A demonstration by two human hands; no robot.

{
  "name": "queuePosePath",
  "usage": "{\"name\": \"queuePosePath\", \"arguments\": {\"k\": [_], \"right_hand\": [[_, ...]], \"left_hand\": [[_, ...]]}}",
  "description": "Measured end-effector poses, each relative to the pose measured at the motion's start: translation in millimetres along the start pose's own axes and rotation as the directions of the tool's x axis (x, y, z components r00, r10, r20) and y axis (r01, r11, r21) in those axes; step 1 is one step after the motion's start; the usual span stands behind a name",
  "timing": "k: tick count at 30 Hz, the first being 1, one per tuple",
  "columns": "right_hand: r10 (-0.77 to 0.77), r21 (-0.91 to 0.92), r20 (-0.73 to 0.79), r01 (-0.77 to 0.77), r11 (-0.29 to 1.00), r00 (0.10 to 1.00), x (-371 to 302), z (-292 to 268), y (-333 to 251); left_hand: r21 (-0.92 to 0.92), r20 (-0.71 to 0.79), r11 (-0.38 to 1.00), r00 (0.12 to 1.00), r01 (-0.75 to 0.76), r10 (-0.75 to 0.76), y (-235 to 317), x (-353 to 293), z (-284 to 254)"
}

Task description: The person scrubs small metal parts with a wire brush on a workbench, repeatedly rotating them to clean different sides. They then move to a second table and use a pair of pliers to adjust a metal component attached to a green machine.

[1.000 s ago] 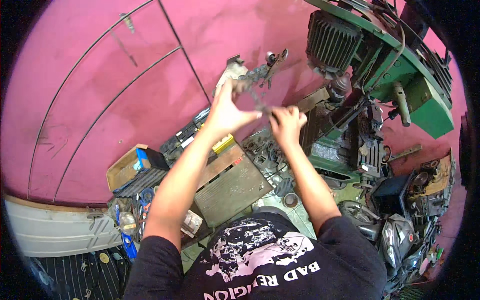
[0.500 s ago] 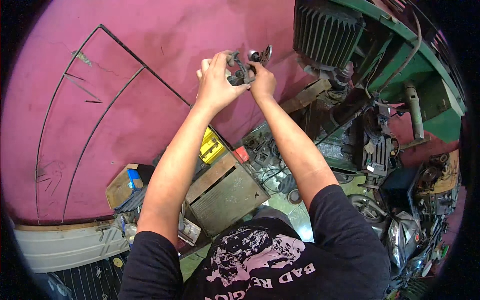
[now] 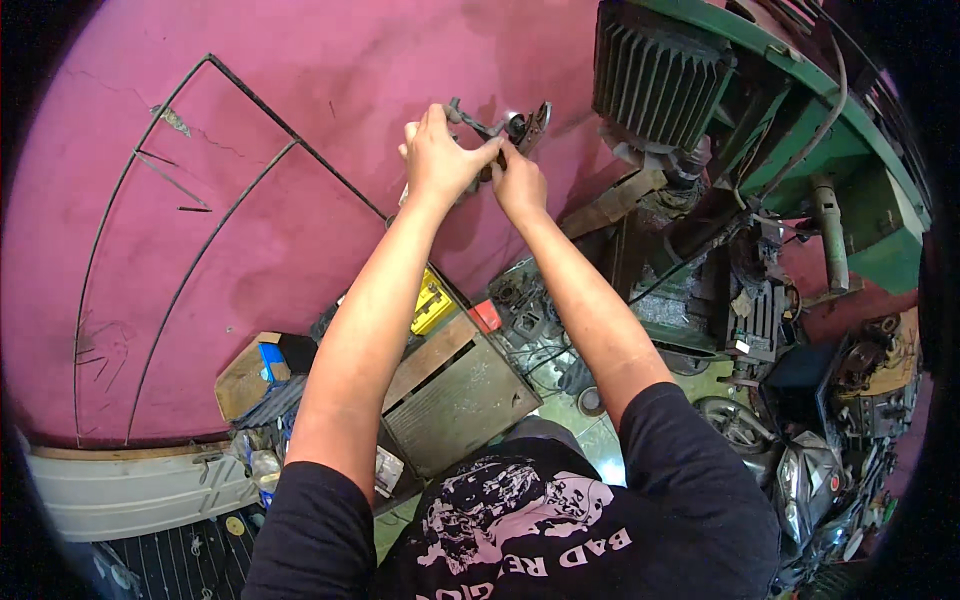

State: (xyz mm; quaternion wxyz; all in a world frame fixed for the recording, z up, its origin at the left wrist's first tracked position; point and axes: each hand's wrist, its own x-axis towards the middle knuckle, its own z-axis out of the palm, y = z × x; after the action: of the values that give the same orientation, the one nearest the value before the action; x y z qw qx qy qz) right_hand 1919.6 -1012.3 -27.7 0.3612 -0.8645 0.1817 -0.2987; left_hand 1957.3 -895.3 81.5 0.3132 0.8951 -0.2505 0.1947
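Observation:
Raised in front of the pink wall, both hands grip a dark, greasy-looking metal part with a thin arm [image 3: 478, 125]. My left hand [image 3: 436, 165] holds it from the left, thumb stretched across to the right hand and fingers bent round its far side. My right hand [image 3: 521, 187] pinches it from the right, its fingertips close to the left thumb. A round piece with a shiny rim [image 3: 515, 124] and a flat dark toothed-looking piece [image 3: 540, 124] stick out beyond the right fingers. The palms and fingers hide much of the part, so its exact kind is unclear.
A green machine with a finned motor [image 3: 660, 85] stands at the right. Below the arms are a worn metal-topped box [image 3: 460, 405], a yellow case [image 3: 431, 303] and loose metal parts [image 3: 525, 300]. A bent rod frame [image 3: 250, 95] leans on the wall at left.
The part has turned between my hands, its thin arm now slanting across toward the right. My left hand has shifted slightly right, its thumb closer to the right fingers.

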Motion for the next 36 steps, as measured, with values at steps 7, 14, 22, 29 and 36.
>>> {"name": "queuePosePath", "arguments": {"k": [7, 14, 22, 29, 36], "right_hand": [[0.068, 0.244, -0.138, -0.033, 0.969, 0.988, -71.3, -21.4, 32.7], [0.317, 0.176, 0.064, -0.324, 0.93, 0.946, -223.5, -50.9, 85.7], [0.352, 0.044, 0.274, -0.378, 0.925, 0.895, -334.8, -87.5, 143.8], [0.403, 0.044, 0.343, -0.444, 0.895, 0.848, -349.2, -116.8, 137.7], [0.381, 0.056, 0.357, -0.427, 0.903, 0.853, -340.6, -111.0, 146.5]], "left_hand": [[-0.054, 0.107, 0.995, 0.991, 0.083, -0.077, 3.9, 5.0, 16.2], [-0.048, 0.095, 0.992, 0.988, -0.115, 0.119, -0.8, -9.2, 14.7], [0.12, 0.078, 0.935, 0.942, -0.333, 0.326, 5.6, -23.8, 21.8], [0.131, 0.26, 0.932, 0.919, -0.338, 0.296, -1.9, -40.9, 41.3], [-0.055, 0.306, 0.971, 0.922, -0.232, 0.237, 1.5, -137.0, 26.7]]}}
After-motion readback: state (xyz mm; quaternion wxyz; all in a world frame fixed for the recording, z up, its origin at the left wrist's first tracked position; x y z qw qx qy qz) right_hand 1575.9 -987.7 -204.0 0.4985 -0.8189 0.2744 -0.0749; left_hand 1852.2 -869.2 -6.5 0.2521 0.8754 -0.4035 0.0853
